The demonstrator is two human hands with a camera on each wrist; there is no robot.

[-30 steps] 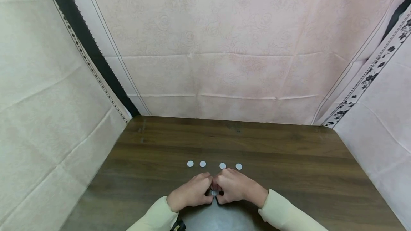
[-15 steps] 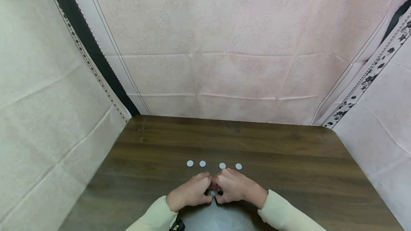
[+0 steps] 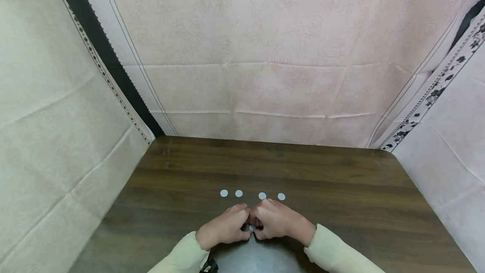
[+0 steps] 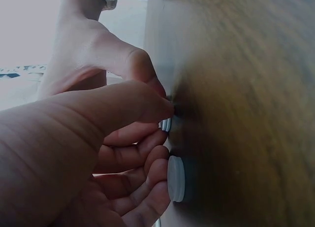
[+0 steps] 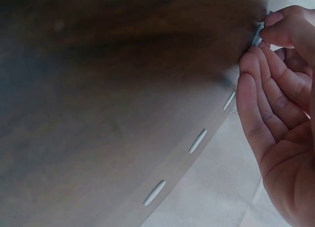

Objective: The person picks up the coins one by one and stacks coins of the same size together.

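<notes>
My left hand (image 3: 227, 225) and right hand (image 3: 279, 219) meet low in the middle of the head view, close over the wooden table. Between their curled fingers and thumbs they pinch a small white disc (image 3: 251, 228), mostly covered by the fingers. In the left wrist view, its ridged edge (image 4: 166, 124) shows beneath the left thumb. The right wrist view has the disc (image 5: 257, 35) at the right fingertips. Another thick white disc (image 4: 176, 179) lies near the lower fingers in the left wrist view.
Several white discs lie in a loose row beyond the hands, from the leftmost disc (image 3: 224, 193) to the rightmost disc (image 3: 281, 196). The brown wooden table (image 3: 333, 176) is bounded by a pale cloth (image 3: 273, 87) behind and at both sides. A grey rounded area (image 3: 261, 260) sits below the hands.
Almost nothing differs. Both hands stay in place around the small disc, with only a very slight shift of the view.
</notes>
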